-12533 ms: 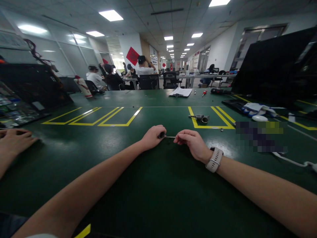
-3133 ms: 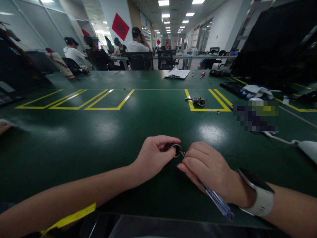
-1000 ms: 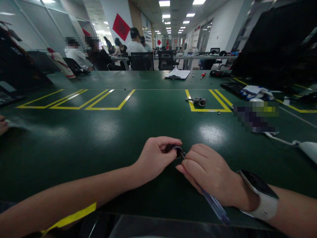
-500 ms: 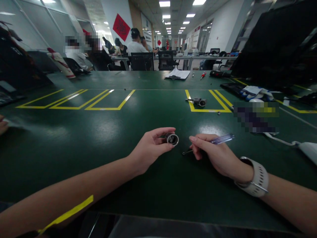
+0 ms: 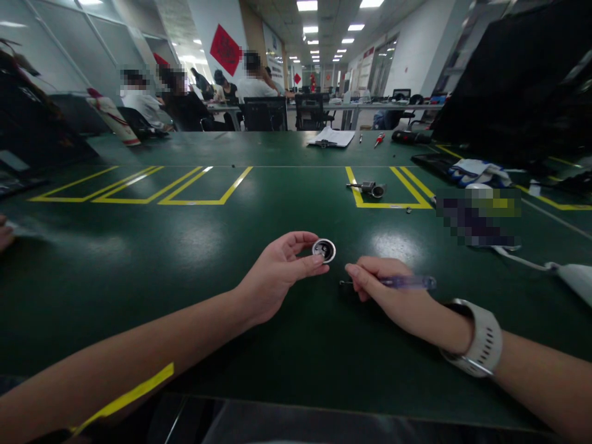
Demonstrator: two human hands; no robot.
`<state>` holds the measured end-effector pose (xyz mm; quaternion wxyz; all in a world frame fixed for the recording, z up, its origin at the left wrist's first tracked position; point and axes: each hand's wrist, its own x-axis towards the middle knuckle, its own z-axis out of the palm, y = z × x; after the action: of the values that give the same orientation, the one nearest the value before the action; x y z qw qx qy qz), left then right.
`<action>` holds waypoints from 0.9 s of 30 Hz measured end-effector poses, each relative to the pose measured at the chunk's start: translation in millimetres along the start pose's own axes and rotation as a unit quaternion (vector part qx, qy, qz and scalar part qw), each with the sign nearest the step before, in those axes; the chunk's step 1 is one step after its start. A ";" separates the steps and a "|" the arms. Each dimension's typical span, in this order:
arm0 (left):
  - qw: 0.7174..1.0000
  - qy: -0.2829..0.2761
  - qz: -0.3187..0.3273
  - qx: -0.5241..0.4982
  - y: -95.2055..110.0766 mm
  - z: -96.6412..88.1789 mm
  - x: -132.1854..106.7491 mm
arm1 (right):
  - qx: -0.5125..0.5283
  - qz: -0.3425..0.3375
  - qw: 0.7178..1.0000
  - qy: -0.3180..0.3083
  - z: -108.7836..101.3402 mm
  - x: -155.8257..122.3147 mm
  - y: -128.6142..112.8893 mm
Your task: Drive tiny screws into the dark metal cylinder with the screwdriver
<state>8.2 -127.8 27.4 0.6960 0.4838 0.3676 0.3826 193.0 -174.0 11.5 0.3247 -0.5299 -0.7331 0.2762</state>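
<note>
My left hand [image 5: 282, 271] pinches a small round metal part [image 5: 324, 250] between thumb and fingers, its open face turned toward me, just above the green table [image 5: 194, 259]. My right hand [image 5: 386, 293] lies low on the table a short way to the right, closed round a screwdriver with a clear blue handle [image 5: 407, 282]. The screwdriver's thin metal tip points left toward the part, and a small gap separates the two. A white watch [image 5: 478, 339] is on my right wrist.
A second metal part with a shaft [image 5: 370, 188] lies on a yellow line farther back. Papers [image 5: 330, 137], a red screwdriver [image 5: 379, 139], gloves [image 5: 476, 169] and a white cable [image 5: 546, 266] sit right. Another person's hand [image 5: 4, 231] is at the left edge. Seated people are behind.
One second ago the screwdriver tip was in the part, with both hands close together. Now the hands are apart, the part is raised and turned, and the screwdriver lies flatter on the table.
</note>
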 end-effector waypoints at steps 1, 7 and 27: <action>1.000 0.001 0.000 -0.004 -0.3 0.0 0.2 | -0.044 -0.040 0.998 0.005 1.9 -1.2 -0.2; 1.000 0.003 0.011 0.013 -1.6 -0.3 1.0 | -0.151 -0.220 0.962 0.067 4.3 -10.3 -6.7; 0.992 -0.020 0.029 0.125 -5.4 11.5 -9.1 | -0.154 -0.305 0.936 0.089 4.3 -12.8 -13.9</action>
<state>15.3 -141.7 26.5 0.6263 0.5847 0.3844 0.3438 184.3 -190.5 16.8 0.3719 -0.3467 -0.8611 -0.0004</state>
